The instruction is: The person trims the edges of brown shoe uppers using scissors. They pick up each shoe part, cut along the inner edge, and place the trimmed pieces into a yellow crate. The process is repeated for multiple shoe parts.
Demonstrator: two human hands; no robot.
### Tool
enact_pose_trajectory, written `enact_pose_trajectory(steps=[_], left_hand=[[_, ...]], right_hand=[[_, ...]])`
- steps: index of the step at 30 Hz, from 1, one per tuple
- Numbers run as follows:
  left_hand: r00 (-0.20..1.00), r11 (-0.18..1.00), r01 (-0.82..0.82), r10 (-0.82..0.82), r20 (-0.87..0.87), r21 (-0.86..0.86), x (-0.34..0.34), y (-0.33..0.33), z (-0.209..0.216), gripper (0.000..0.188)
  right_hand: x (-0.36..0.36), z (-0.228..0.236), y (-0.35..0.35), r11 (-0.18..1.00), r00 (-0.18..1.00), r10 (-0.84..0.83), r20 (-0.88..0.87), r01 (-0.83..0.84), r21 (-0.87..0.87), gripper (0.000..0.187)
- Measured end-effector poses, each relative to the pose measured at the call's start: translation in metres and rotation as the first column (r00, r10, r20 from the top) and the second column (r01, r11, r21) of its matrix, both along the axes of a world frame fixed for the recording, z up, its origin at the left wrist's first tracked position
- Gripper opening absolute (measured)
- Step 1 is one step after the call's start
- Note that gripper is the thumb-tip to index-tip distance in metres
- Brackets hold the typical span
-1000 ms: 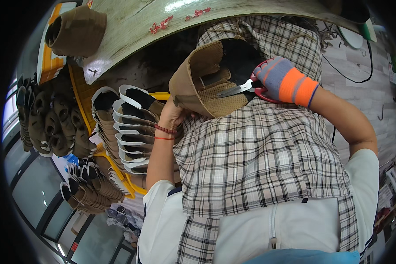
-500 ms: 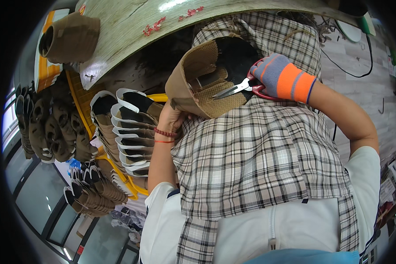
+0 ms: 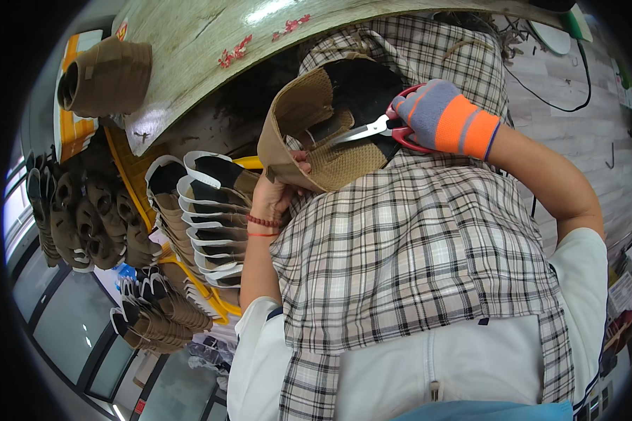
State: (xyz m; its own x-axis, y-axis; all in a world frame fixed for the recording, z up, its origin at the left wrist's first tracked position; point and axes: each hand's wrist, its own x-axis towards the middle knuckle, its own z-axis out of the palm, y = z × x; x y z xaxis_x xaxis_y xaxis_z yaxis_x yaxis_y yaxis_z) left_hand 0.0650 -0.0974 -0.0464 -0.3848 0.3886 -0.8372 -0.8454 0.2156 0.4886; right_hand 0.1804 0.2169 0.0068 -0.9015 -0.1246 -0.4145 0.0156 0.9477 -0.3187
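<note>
Two-handed trimming, apparently, inside a curved brown fabric piece with black lining (image 3: 307, 105) — held over the checked cloth apron (image 3: 386, 252).
Pinching its lower left wall in the bare left hand (image 3: 281, 191); gripping red-handled, silver-bladed scissors (image 3: 364, 132) in the gray-and-orange gloved right hand (image 3: 446, 116), pointing inward — cannot tell if touching fabric. Likely calls for steadying the wall, then placing the blades exactly.

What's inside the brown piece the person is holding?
The brown piece shows black lining and textured tan lining, crossed by the scissors, plus fingers of the left hand. Lining directly behind the scissors and fingers is covered.
</note>
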Motion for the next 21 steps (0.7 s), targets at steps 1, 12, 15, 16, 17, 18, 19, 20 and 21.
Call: enact_pose_trajectory(steps=[1,12,15,16,17,18,19,20,21], left_hand=[[1.000,1.000,-0.019,0.019,0.008,-0.008,0.003,0.000,0.001,0.036],[0.992,0.991,-0.123,0.121,0.033,0.048,0.006,-0.008,-0.009,0.027],[0.994,0.992,-0.103,0.101,0.028,0.073,0.007,-0.009,-0.011,0.026],[0.994,0.994,-0.099,0.096,0.051,0.054,0.008,-0.011,-0.009,0.025],[0.993,0.995,-0.094,0.091,0.074,0.036,0.008,-0.012,-0.009,0.024],[0.992,0.992,-0.105,0.099,0.084,0.066,0.007,-0.013,-0.011,0.024],[0.990,0.989,-0.113,0.104,0.093,0.094,0.006,-0.014,-0.015,0.024],[0.989,0.985,-0.121,0.109,0.102,0.123,0.005,-0.015,-0.018,0.024],[0.989,0.987,-0.114,0.102,0.103,0.116,0.006,-0.016,-0.020,0.024]], right_hand=[[0.002,0.002,0.000,0.999,0.999,-0.037,-0.033,0.036,-0.040,0.027],[-0.026,-0.002,-0.037,0.980,0.939,0.179,-0.293,-0.145,0.133,0.024],[-0.023,-0.008,-0.027,0.985,0.933,0.163,-0.320,-0.133,0.114,0.023],[-0.021,-0.010,-0.025,0.985,0.926,0.165,-0.338,-0.137,0.106,0.023],[-0.020,-0.010,-0.025,0.987,0.917,0.160,-0.365,-0.136,0.091,0.023],[-0.020,-0.011,-0.025,0.988,0.907,0.154,-0.392,-0.135,0.076,0.023],[-0.020,-0.010,-0.025,0.989,0.896,0.145,-0.419,-0.132,0.060,0.023],[-0.020,-0.009,-0.027,0.985,0.902,0.164,-0.399,-0.132,0.107,0.020],[-0.020,-0.007,-0.031,0.979,0.907,0.182,-0.379,-0.133,0.153,0.017]])
